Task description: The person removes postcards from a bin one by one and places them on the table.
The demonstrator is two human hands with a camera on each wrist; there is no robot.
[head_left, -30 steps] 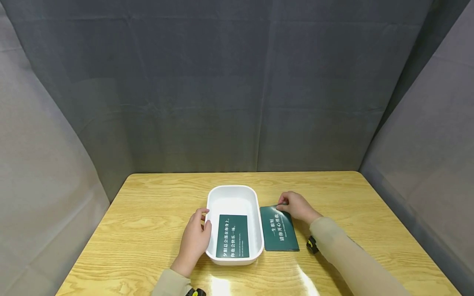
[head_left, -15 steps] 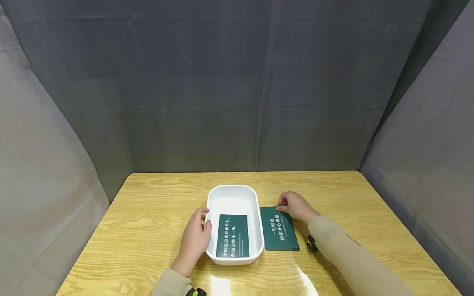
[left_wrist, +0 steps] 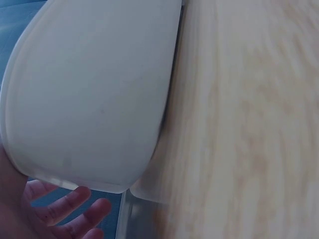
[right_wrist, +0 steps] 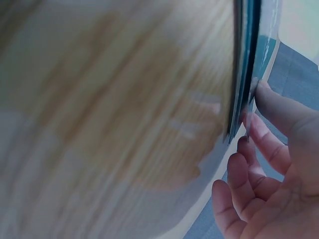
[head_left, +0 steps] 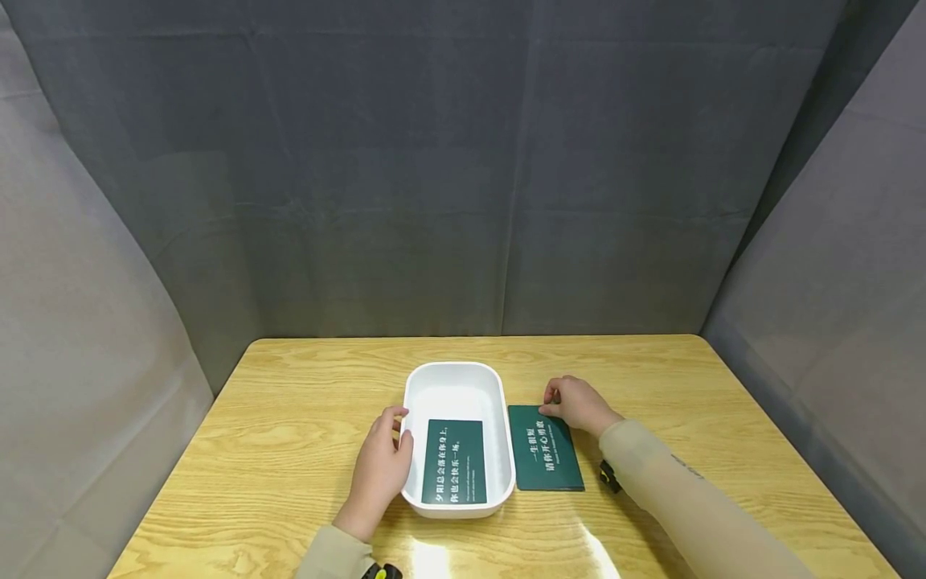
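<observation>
A white tray (head_left: 452, 367) stands mid-table with one dark green card (head_left: 454, 461) lying flat inside it. My left hand (head_left: 382, 466) holds the tray's left wall, thumb on the rim. In the left wrist view the tray's outer wall (left_wrist: 99, 89) fills the frame and my left hand (left_wrist: 60, 214) shows below it. A thin stack of green cards (head_left: 546, 450) lies just right of the tray. My right hand (head_left: 576, 404) curls onto its far right corner. In the right wrist view one fingertip (right_wrist: 264, 97) presses the stack's edge (right_wrist: 246, 50).
The wooden table (head_left: 289, 418) is walled by grey cloth at the back and both sides. A black and yellow wrist device (head_left: 610, 476) sits on my right sleeve and another (head_left: 381, 572) on my left.
My right hand's fingers have drawn in slightly at the card stack's far corner. The left hand, tray and cards stay where they were.
</observation>
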